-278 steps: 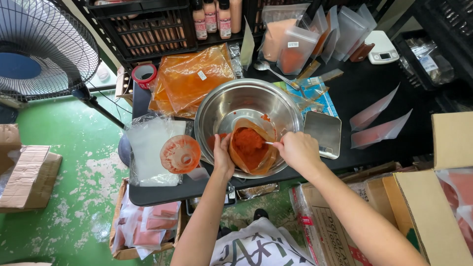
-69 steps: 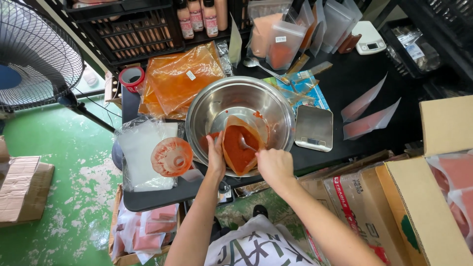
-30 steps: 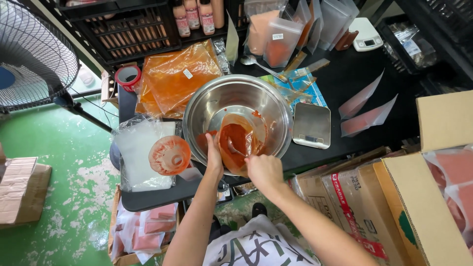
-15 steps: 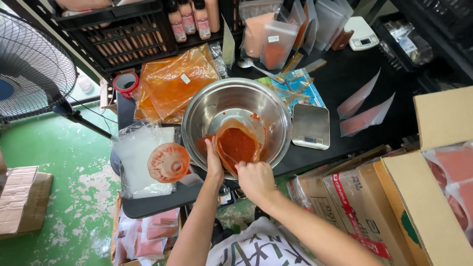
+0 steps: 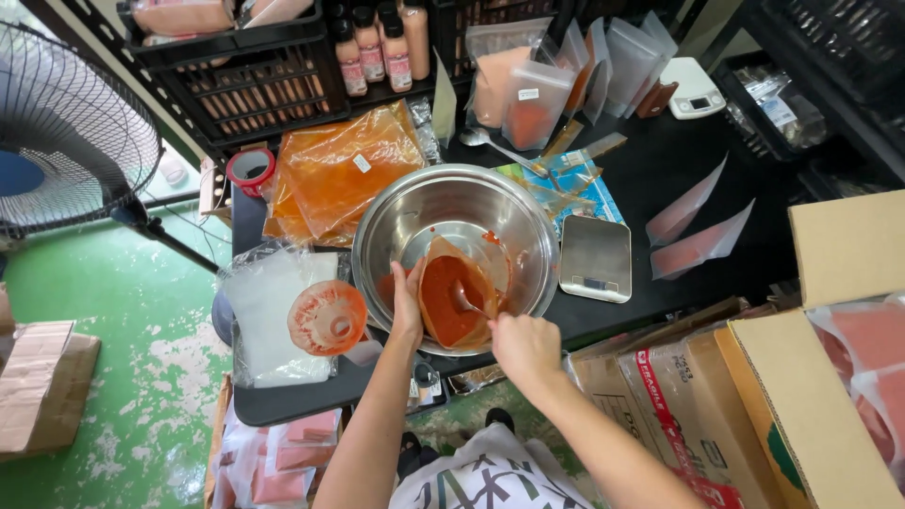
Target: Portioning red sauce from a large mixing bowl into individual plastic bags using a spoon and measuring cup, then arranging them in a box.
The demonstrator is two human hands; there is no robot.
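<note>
Your left hand (image 5: 407, 303) gripped the sauce pouch (image 5: 451, 300) upright in the steel bowl (image 5: 528, 226). Your right hand (image 5: 524, 347), just right of it, pinched a spoon (image 5: 466, 300) angled down-left into the pouch mouth.

A: Light? Bright, even daylight, seems strongest from the left where the green floor (image 5: 123, 311) looks washed out.

B: Shadows soft. Dark counter (image 5: 679, 179) and crates (image 5: 255, 85) top right go nearly black, detail lost there.

A: Glare on the steel bowl (image 5: 443, 203), white streaks along its rim. Some sheen on the orange bags (image 5: 339, 174) and the scale (image 5: 595, 257).

B: Focus sharp in the centre. Fan (image 5: 66, 141) and boxes (image 5: 830, 377) at the edges bend outward, wide-lens distortion.

A: Motion blur? Barely any, right hand (image 5: 524, 347) slightly soft. Lower corners a bit smeared.
</note>
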